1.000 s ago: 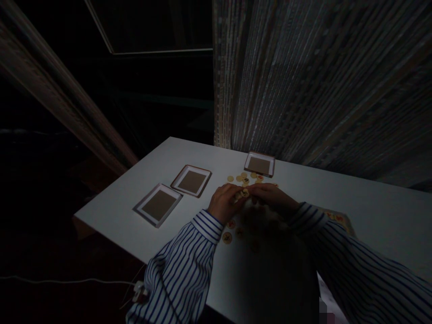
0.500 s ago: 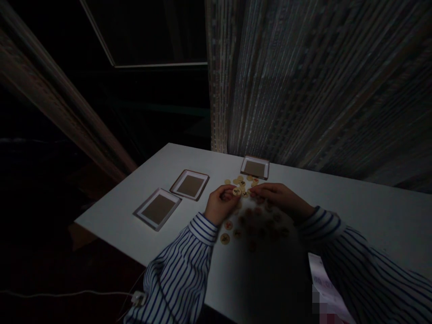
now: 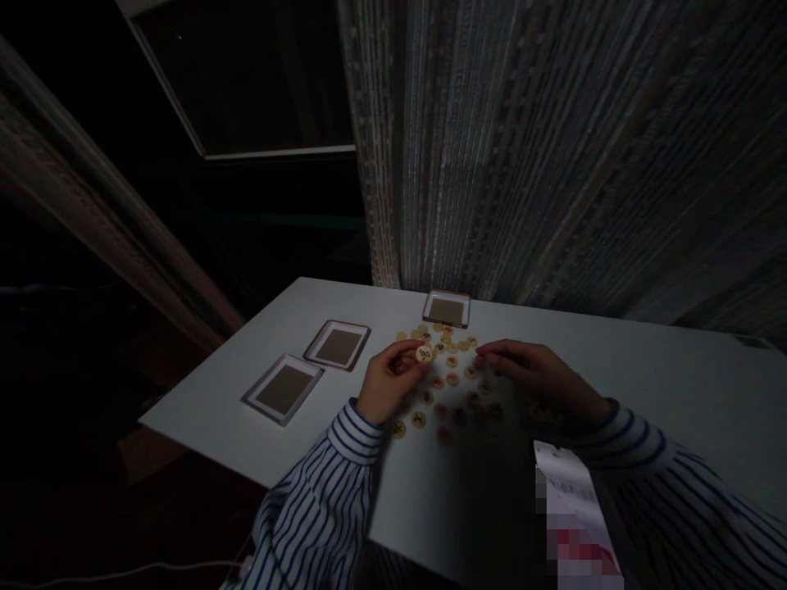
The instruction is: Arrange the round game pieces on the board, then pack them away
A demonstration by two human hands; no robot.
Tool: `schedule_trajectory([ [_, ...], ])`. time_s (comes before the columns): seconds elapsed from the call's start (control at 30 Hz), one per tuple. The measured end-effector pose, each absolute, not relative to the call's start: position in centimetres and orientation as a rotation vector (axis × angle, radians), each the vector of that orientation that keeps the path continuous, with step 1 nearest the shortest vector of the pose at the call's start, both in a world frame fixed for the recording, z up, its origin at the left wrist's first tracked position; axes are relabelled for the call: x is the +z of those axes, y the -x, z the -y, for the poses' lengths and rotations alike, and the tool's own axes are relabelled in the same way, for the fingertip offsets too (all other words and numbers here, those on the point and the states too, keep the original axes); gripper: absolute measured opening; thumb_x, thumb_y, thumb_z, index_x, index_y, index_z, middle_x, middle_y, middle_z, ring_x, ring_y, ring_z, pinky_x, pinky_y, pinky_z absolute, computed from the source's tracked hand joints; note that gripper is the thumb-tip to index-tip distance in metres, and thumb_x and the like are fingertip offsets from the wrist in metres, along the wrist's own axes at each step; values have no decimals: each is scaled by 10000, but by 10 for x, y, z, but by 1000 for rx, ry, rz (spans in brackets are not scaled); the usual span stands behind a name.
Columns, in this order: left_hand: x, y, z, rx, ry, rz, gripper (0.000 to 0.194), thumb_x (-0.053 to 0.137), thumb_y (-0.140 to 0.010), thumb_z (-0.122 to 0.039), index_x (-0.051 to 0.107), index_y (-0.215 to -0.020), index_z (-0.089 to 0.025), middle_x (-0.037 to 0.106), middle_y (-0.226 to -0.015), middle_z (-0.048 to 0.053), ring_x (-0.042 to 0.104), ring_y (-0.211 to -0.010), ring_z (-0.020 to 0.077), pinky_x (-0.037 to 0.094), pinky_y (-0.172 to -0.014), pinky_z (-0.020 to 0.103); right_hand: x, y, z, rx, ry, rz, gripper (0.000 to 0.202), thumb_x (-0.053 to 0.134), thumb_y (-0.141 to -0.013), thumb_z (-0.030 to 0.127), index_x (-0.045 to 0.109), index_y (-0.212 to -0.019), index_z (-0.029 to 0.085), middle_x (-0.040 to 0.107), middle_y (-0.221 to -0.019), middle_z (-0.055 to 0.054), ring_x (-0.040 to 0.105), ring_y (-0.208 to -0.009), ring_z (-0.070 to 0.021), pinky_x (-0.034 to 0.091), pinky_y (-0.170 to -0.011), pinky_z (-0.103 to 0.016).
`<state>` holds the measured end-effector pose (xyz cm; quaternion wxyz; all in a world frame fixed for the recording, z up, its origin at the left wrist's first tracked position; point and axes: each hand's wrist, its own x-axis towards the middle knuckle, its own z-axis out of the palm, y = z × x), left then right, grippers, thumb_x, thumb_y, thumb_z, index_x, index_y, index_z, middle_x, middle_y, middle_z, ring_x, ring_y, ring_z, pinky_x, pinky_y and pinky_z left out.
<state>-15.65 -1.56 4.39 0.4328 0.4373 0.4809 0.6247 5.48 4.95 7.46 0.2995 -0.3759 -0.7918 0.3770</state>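
My left hand [image 3: 392, 378] is closed on a round wooden Chinese chess piece [image 3: 424, 354], its dark character facing up towards me. To the right, my right hand [image 3: 541, 377] hovers at the side of the spread with fingers bent together. Whether a piece is between its fingertips I cannot make out. Between and below the hands lie several loose Chinese chess pieces [image 3: 452, 378], some marked in red and some in black. The nearer ones [image 3: 443, 434] sit in shadow and their marks are hard to read.
Three shallow rectangular trays lie on the white table [image 3: 202, 393]: one at the back [image 3: 446, 310], two at the left [image 3: 338, 344] [image 3: 284, 389]. A phone with a lit screen [image 3: 569, 483] lies near my right forearm. A string curtain [image 3: 492, 164] hangs behind.
My right hand has moved right, away from the left hand, uncovering more pieces between them. The left hand still holds its piece. The view has shifted slightly.
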Motion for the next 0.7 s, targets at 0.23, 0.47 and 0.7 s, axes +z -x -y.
schedule_trajectory([
  [0.23,54,122,29,1533,-1163,-1146,321,718,-583,-198,659,-894,-144,606,-670,-11,515,-600,78,429,-596,202,63,-82,-26,861,990,2107,260,523,-773,385,675,-863,194,705,-843,-60,649,-763,-181,520,-673,-285],
  [0.47,54,93,29,1504,-1223,-1145,320,706,-605,-187,666,-921,-152,543,-602,-34,463,-540,64,382,-512,181,44,-109,-10,970,1006,2044,317,490,-824,413,650,-973,183,681,-830,-69,629,-666,-156,506,-548,-256],
  [0.7,53,68,13,1515,-1075,-1036,339,722,-565,-171,652,-897,-155,593,-628,-35,527,-564,63,425,-553,182,54,-133,-11,776,1105,1865,275,551,-766,424,680,-866,202,702,-885,-61,641,-811,-189,517,-711,-303],
])
